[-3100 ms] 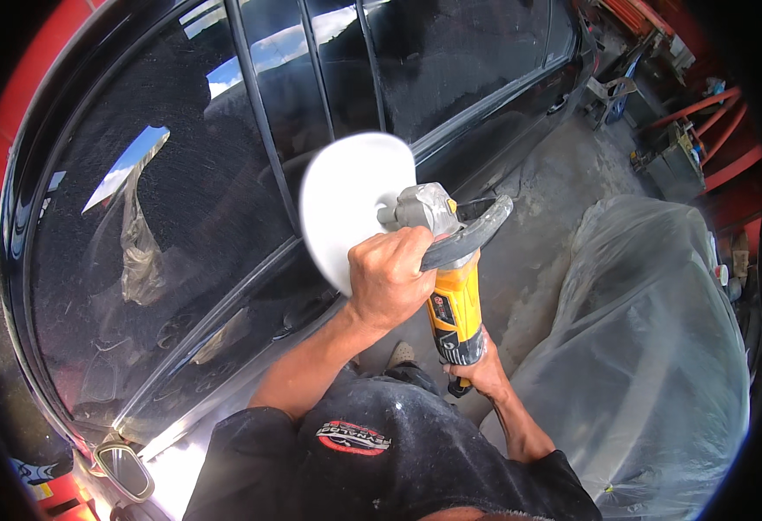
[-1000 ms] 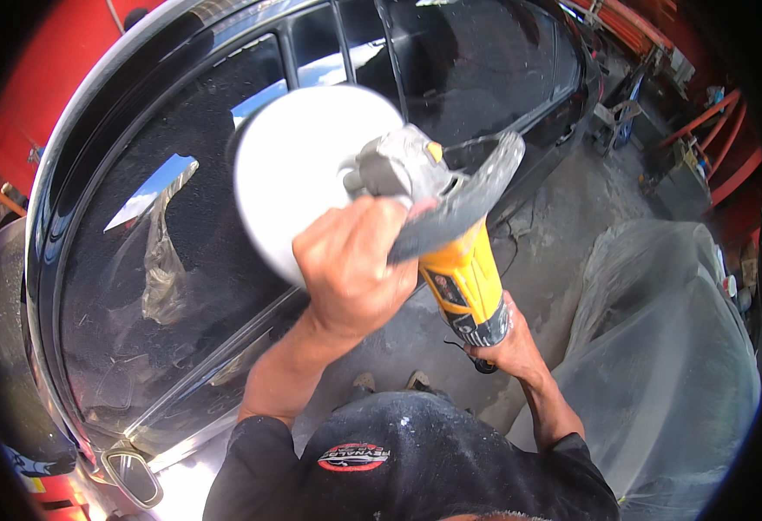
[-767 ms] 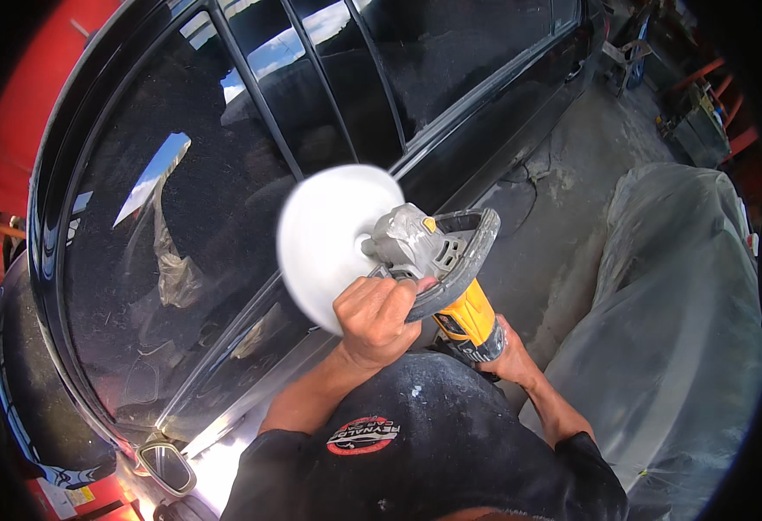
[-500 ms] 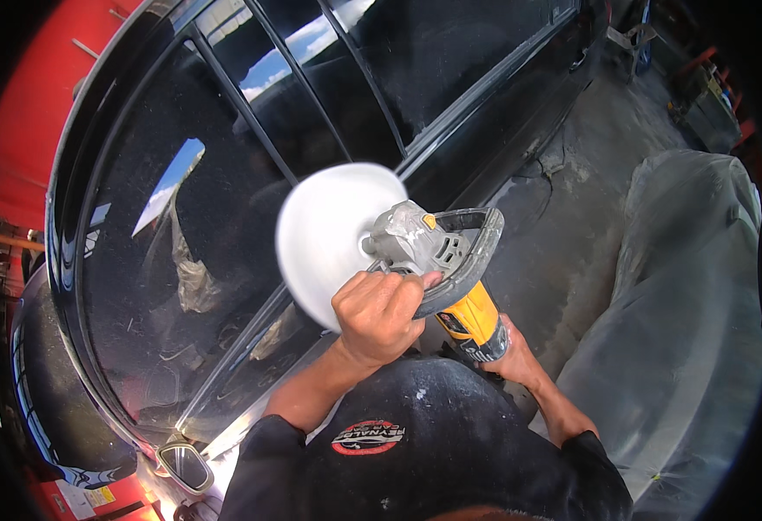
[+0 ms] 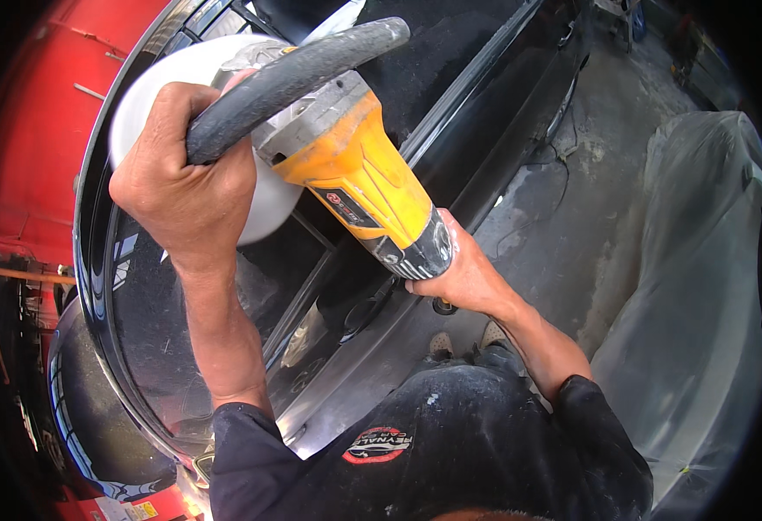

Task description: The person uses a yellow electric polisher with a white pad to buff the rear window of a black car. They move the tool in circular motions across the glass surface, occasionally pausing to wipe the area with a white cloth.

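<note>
Both hands carry a yellow and grey power polisher [image 5: 379, 178] with a round white pad [image 5: 268, 204]. My left hand [image 5: 192, 187] is closed around its curved black front handle [image 5: 290, 87]. At the rear end of the body, my right hand [image 5: 466, 271] wraps round the dark grip section. The pad lies over the glossy black car panel [image 5: 177, 334], toward its far left edge. Much of the pad is hidden behind my left hand and the handle, so I cannot tell how fully it touches the surface.
A red wall or panel [image 5: 34, 165] stands behind the car at left. To the right, a long shape is draped in clear plastic sheeting [image 5: 689, 286]. Grey floor [image 5: 607, 156] runs between it and the car, with a thin cord [image 5: 563, 178] lying there.
Both hands have moved the polisher up and left across the car, and my left arm is stretched farther out. The tool looks larger, and the view has shifted slightly.
</note>
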A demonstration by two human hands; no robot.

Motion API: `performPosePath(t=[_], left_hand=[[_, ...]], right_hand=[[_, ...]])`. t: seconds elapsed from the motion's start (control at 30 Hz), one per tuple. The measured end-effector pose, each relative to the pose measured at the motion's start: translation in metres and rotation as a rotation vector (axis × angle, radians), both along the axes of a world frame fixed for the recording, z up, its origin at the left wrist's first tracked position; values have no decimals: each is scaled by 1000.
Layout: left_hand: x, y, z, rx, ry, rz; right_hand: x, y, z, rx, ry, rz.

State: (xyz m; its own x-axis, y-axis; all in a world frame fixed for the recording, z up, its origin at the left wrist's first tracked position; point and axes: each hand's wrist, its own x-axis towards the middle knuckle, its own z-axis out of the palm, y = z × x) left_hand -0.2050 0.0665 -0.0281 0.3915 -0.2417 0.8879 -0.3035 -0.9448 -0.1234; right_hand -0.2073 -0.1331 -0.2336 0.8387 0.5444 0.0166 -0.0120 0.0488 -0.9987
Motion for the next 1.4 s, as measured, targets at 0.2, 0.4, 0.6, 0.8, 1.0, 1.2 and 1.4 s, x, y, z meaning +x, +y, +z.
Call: performPosePath(t=[0.2, 0.4, 0.6, 0.8, 1.0, 1.2, 1.4], left_hand=[[-32, -16, -67, 76, 146, 4], [-64, -45, -156, -83, 333, -139], [-52, -32, -120, -17, 308, -110], [-8, 6, -18, -30, 55, 15], [26, 14, 35, -101, -16, -48], [-12, -8, -45, -34, 51, -28], [-30, -26, -102, -84, 191, -140]], right_hand=[[-37, -22, -72, -10, 56, -58], [-80, -75, -137, -139, 211, -6], [-72, -56, -112, -64, 159, -20], [-15, -14, -10, 20, -9, -29], [28, -1, 46, 34, -90, -64], [-10, -26, -25, 3, -7, -73], [-46, -57, -79, -74, 65, -64]])
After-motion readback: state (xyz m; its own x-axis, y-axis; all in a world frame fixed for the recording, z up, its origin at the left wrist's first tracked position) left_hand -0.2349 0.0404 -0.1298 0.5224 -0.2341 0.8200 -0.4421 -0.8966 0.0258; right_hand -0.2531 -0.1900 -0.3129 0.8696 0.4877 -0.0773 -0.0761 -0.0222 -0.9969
